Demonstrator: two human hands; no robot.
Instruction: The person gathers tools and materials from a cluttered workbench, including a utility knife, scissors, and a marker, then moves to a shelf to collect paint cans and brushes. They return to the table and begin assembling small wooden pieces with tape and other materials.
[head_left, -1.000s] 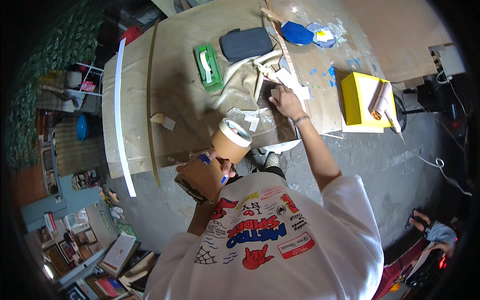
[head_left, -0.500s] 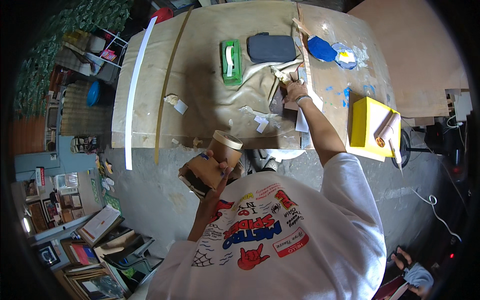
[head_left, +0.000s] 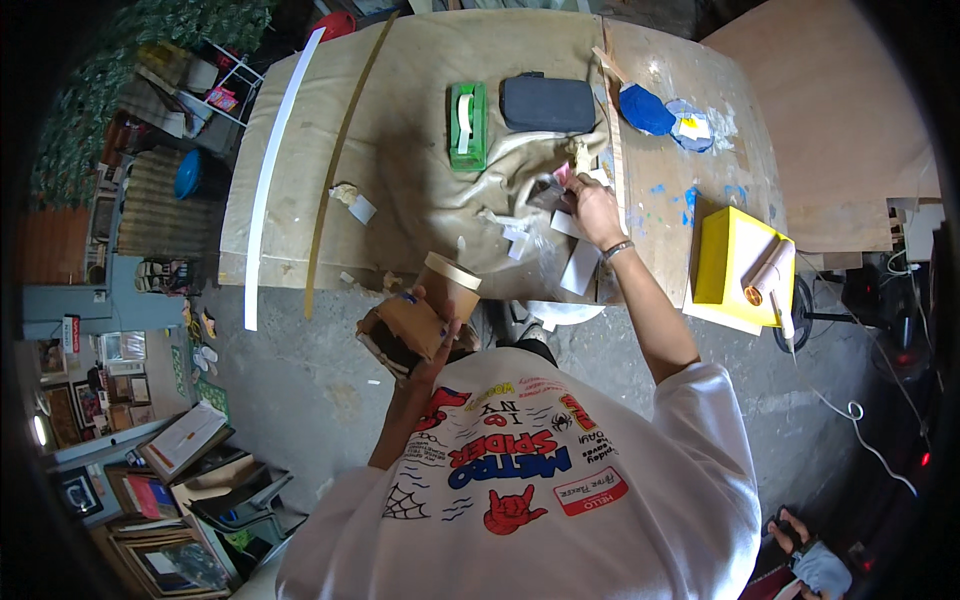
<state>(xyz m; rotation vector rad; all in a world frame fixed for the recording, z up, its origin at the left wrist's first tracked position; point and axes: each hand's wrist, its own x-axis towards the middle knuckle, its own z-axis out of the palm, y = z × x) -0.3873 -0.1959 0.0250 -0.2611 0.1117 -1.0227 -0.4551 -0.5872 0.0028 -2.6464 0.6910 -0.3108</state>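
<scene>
My left hand [head_left: 443, 345] is closed around an open brown cardboard box [head_left: 402, 326], held in front of my body beyond the table's near edge. Against that box rests a cardboard tube [head_left: 457, 296] with a pale round rim. Over the table's right half, my right hand [head_left: 595, 212] pinches a pinkish crumpled scrap [head_left: 562, 176]; some of it is hidden by the fingers. White paper pieces [head_left: 581, 267] and a wrinkled clear plastic wrapper [head_left: 541, 245] lie just below that hand. A crumpled cream scrap [head_left: 582, 155] sits past the fingertips.
On the cloth-covered table [head_left: 400, 215] are a green tape dispenser [head_left: 479, 130] and a dark zipped pouch [head_left: 547, 104]. Blue round pieces [head_left: 646, 108] lie to the right, near a yellow box [head_left: 724, 262] with a rolled tube. A white strip [head_left: 270, 190] stretches along the left.
My right hand has lifted slightly toward me, with a pinkish scrap showing at its fingers. The dark flat piece beneath it no longer shows; white papers are more exposed. The left hand keeps its hold.
</scene>
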